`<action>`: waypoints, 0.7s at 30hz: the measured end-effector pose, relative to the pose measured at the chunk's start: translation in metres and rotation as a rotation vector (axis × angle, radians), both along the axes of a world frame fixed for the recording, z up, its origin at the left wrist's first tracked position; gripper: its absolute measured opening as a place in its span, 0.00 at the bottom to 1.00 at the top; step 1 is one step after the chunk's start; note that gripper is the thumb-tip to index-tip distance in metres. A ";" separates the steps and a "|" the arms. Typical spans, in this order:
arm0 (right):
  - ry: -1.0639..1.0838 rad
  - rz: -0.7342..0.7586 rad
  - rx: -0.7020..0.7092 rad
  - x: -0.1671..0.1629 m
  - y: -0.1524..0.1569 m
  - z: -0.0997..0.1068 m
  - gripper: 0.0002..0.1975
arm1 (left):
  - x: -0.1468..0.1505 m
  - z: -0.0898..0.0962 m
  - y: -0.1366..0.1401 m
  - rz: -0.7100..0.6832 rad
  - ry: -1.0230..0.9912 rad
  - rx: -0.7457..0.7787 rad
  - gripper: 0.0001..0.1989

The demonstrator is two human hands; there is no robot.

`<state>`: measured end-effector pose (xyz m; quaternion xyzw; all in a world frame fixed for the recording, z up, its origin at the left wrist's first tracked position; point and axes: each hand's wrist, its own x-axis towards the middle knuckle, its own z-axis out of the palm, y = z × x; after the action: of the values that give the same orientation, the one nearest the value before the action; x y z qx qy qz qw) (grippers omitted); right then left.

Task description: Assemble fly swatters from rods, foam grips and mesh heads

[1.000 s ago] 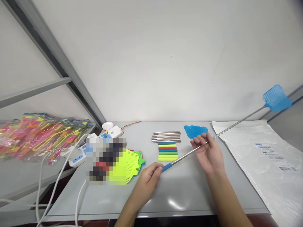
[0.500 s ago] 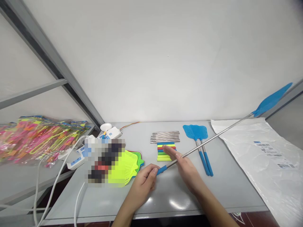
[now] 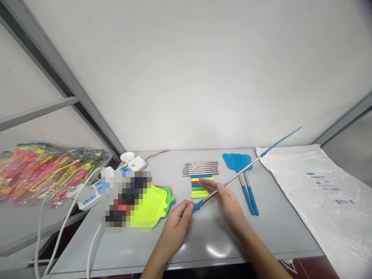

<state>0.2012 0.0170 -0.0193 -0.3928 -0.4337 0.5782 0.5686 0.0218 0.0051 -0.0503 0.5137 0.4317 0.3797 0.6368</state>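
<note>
A blue fly swatter (image 3: 238, 174) with a thin metal rod slants up to the right above the table. My left hand (image 3: 180, 219) is closed round its blue grip (image 3: 198, 205). My right hand (image 3: 228, 205) has the rod between its thumb and its straight, outstretched fingers, just above the grip. The swatter's blue head (image 3: 281, 141) shows nearly edge-on. Behind my right fingers lie several coloured grip tubes (image 3: 200, 189), partly covered by them. A row of metal rods (image 3: 200, 168) lies just beyond these tubes.
Two blue fly swatters (image 3: 248, 190) lie right of my hands. Left are yellow and green swatter heads (image 3: 158, 203), next to a pixelated patch. Power strips (image 3: 93, 197) with white cables, bagged colourful items (image 3: 52, 170) and a white plastic package (image 3: 314, 186) flank the grey table (image 3: 209, 236).
The held swatter's head has come nearer and turned from a slanted face to nearly edge-on. Its visible rod looks shorter. Both hands have kept almost the same places and poses.
</note>
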 end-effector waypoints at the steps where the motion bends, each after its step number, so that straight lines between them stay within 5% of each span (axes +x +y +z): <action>1: 0.006 0.002 -0.011 0.003 0.001 -0.001 0.23 | -0.001 -0.001 0.000 0.001 0.000 -0.004 0.17; 4: 0.138 -0.082 -0.034 0.030 0.012 0.006 0.24 | -0.007 -0.002 -0.001 -0.002 0.007 -0.021 0.17; 7: 0.289 -0.347 -0.033 0.061 0.025 0.021 0.19 | -0.011 -0.003 -0.001 0.008 0.037 -0.018 0.17; 11: 0.206 -0.545 0.042 0.056 0.024 0.023 0.14 | -0.006 -0.002 -0.001 -0.004 0.034 -0.014 0.17; 16: -0.027 -0.199 -0.037 0.008 -0.002 0.002 0.18 | -0.002 -0.003 0.000 0.002 -0.039 -0.026 0.17; 21: 0.061 -0.022 -0.099 0.020 0.001 0.001 0.20 | -0.007 -0.003 -0.002 0.002 -0.063 -0.066 0.19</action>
<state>0.2208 0.0175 -0.0184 -0.4072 -0.3827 0.6044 0.5679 0.0150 0.0028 -0.0530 0.4797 0.4243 0.3819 0.6663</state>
